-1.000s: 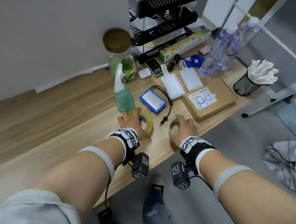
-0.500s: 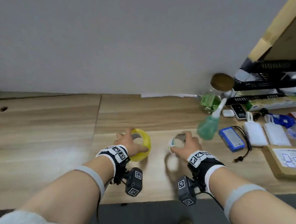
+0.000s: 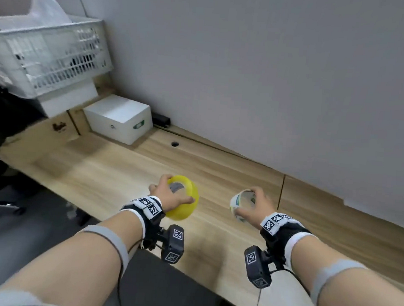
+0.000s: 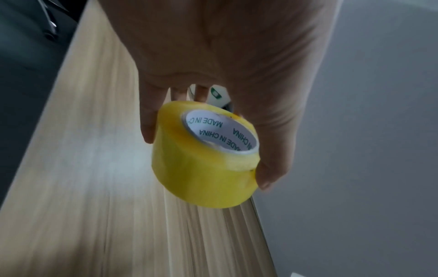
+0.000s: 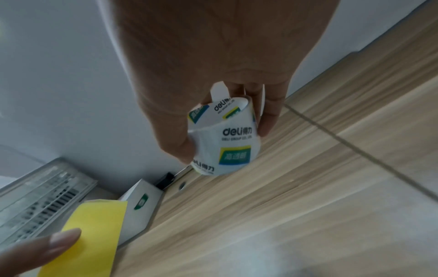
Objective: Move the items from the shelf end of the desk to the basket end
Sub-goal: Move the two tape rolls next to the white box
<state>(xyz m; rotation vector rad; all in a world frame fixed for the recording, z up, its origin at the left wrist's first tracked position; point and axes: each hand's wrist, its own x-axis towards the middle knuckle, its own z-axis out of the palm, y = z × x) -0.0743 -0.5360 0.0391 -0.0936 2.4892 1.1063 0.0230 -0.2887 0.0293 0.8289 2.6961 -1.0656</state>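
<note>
My left hand (image 3: 167, 195) grips a yellow tape roll (image 3: 185, 201) above the wooden desk (image 3: 114, 173); in the left wrist view the yellow tape roll (image 4: 203, 168) sits between thumb and fingers, its white core reading "MADE IN CHINA". My right hand (image 3: 255, 207) holds a clear tape roll (image 3: 239, 206) with a white, green-and-blue printed core; the right wrist view shows the clear tape roll (image 5: 227, 144) pinched between thumb and fingers. Both rolls hang clear of the desk top. The white mesh basket (image 3: 48, 56) stands at the far left end.
A white box (image 3: 118, 118) sits against the wall below the basket, with cardboard boxes (image 3: 60, 125) beside it. A cable hole (image 3: 174, 143) marks the desk near the wall. The desk's front edge runs diagonally under my forearms; dark floor and a chair base lie at left.
The view has swung from the shelf end to the basket end. Both hands lifted their tape rolls off the desk and carried them leftward along it.
</note>
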